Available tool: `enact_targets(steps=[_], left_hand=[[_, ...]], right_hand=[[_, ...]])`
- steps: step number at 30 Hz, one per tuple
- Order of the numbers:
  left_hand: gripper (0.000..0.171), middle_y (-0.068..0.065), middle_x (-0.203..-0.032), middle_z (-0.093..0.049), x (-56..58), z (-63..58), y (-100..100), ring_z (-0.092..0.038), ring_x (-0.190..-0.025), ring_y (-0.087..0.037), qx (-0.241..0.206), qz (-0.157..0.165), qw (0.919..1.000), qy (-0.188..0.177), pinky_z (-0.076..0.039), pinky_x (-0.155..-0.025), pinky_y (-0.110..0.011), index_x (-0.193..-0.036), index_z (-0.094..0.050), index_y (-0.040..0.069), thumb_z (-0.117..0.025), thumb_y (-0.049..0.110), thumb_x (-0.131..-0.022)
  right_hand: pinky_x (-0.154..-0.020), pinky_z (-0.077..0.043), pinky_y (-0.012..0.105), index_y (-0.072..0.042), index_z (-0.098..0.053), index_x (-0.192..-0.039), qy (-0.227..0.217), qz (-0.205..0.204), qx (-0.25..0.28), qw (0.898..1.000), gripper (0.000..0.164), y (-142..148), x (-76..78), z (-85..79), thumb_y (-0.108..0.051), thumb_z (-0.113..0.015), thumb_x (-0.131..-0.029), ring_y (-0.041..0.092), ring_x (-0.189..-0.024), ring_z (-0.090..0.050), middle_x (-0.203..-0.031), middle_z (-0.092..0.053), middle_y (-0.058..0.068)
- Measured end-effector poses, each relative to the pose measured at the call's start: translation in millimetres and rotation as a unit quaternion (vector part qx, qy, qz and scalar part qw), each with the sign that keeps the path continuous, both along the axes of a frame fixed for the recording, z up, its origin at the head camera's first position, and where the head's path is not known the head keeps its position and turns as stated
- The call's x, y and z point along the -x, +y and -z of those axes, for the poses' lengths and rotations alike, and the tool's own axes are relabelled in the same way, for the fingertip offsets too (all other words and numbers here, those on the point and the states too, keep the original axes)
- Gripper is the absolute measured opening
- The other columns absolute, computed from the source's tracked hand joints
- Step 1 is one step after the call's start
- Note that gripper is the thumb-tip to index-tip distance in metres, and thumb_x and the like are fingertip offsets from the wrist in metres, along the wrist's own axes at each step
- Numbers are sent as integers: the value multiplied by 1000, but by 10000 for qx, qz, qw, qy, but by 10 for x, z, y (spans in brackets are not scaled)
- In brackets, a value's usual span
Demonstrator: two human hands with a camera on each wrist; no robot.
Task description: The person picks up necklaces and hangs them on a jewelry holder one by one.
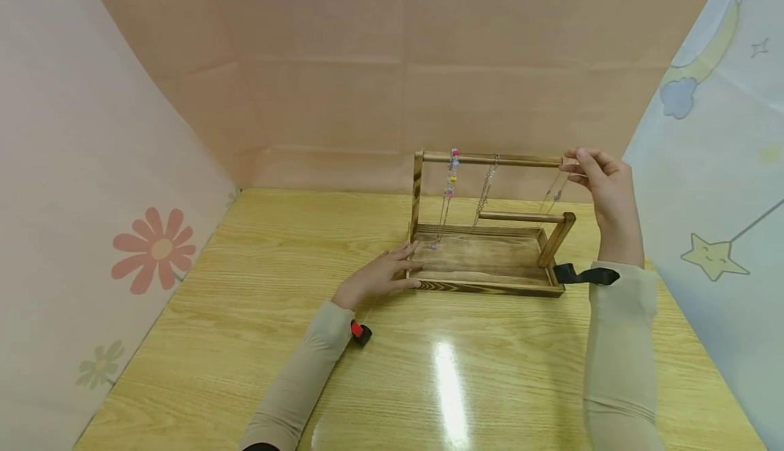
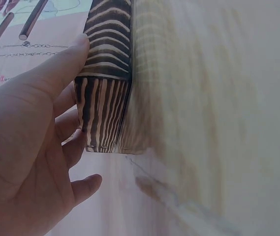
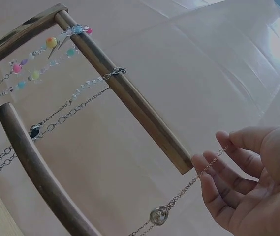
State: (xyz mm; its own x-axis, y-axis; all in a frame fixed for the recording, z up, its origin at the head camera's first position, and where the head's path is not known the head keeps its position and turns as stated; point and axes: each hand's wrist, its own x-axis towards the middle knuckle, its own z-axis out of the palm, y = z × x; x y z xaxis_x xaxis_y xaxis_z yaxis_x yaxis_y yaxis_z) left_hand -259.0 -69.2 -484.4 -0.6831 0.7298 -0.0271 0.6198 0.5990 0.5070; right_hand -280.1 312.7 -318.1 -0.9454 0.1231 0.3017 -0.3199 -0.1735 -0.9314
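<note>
My right hand (image 1: pixel 612 182) is at the free right end of the upper bar (image 1: pixel 527 160) of a wooden jewelry stand (image 1: pixel 490 289). Thumb and forefinger pinch a thin chain necklace (image 3: pixel 179 193), whose round pendant (image 3: pixel 159 215) hangs below the bar's tip. My left hand (image 1: pixel 380 275) lies against the left end of the stand's tray, fingers spread over its rim; in the left wrist view the thumb rests along the striped wooden wall (image 2: pixel 108 54). A colorful beaded necklace (image 1: pixel 452 179) and a silver chain necklace (image 1: pixel 486 189) hang from the upper bar.
A shorter lower bar (image 1: pixel 520 217) juts left from a post at the tray's right end. The stand sits on a wood-grain table (image 1: pixel 275 247) near its back edge. Printed sheets with a flower (image 1: pixel 156 250) and a star (image 1: pixel 713 256) flank the table.
</note>
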Motion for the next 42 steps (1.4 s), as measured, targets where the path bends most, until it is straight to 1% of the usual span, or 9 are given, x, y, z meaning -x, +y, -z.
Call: enact_targets(steps=[4, 8, 15, 23, 32, 36, 42], left_hand=[[58, -3, -157, -5, 2, 0, 1, 0, -144, -18, -3, 26, 10000, -44, -9, -113, -54, -143, -39, 24, -44, 53, -92], [58, -3, -157, -5, 4, 5, -1, 0, -144, -17, -24, 33, 10000, -77, -9, -113, -54, -143, -38, 25, -44, 53, -92], [58, -2, -157, -3, 10, 14, 1, 1, -144, -17, -37, 17, 9999, -119, -8, -114, -54, -144, -36, 27, -44, 53, -92], [59, -1, -157, -3, 7, 15, -3, -1, -144, -19, -10, -1, 9999, -164, -8, -114, -53, -143, -37, 25, -45, 53, -92], [58, -2, -157, -3, 1, 17, 6, 0, -144, -19, -21, -27, 9999, -119, -8, -114, -53, -143, -39, 25, -45, 52, -92], [58, -1, -157, -2, 5, 24, 12, 1, -144, -19, -23, -54, 9999, -159, -7, -114, -53, -143, -39, 24, -46, 52, -92], [59, -1, -157, -2, 12, 39, 23, 1, -144, -18, -48, -81, 9998, -178, -7, -114, -53, -143, -38, 24, -46, 52, -92]], right_hand=[[-67, -52, 17, 3, -64, -102, -69, 40, -70, 9999, 24, -8, 17, -23, -17, -61, -89, 12, -80, -65, -102, -66, 2], [-65, -51, 16, 1, -66, -102, -66, 39, -125, 9999, 22, -23, 32, -46, -17, -61, -89, 11, -78, -65, -105, -65, 3], [-63, -51, 16, -2, -67, -99, -84, -4, -120, 9999, 20, -56, 49, -71, -17, -62, -89, 11, -76, -65, -102, -64, 2], [-64, -50, 16, -4, -68, -99, -70, -35, -192, 9998, 18, -93, 60, -76, -17, -62, -89, 10, -76, -64, -100, -65, 0], [-65, -48, 15, -7, -67, -99, -138, 2, -456, 9989, 17, -158, 90, -80, -20, -62, -89, 8, -77, -64, -100, -66, -3], [-66, -48, 15, -7, -67, -100, -158, 18, -622, 9979, 19, -184, 103, -77, -22, -62, -89, 7, -77, -63, -101, -66, -5], [-65, -48, 15, -8, -67, -100, -166, -20, -782, 9968, 18, -227, 132, -58, -22, -62, -89, 6, -76, -63, -102, -65, -4]])
